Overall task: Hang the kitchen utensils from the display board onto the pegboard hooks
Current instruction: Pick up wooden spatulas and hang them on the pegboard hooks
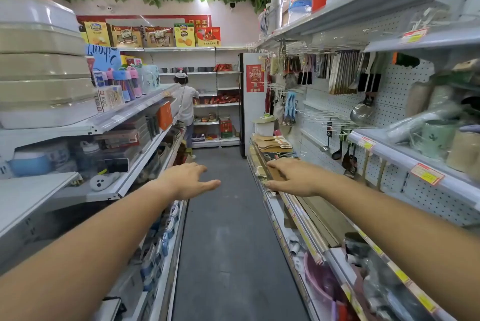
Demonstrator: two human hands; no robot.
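I stand in a shop aisle with both arms stretched forward. My left hand [191, 180] hovers over the aisle floor with fingers straight, holding nothing. My right hand [291, 177] is also empty, fingers extended, just in front of the right-hand shelf edge. The white pegboard [394, 92] lines the right wall, with bare metal hooks [324, 115] sticking out. A steel ladle [359, 113] and dark spatulas [348, 159] hang on it. A pile of wooden utensils on card backings [275, 144] lies on the shelf beyond my right hand.
Shelving runs along both sides: boxes and bottles on the left [124, 81], cups and price-tagged shelves on the right [426, 172]. The grey floor [228, 229] runs ahead. A person in white [185, 105] stands at the far shelves. A pink basin [319, 279] sits low on the right.
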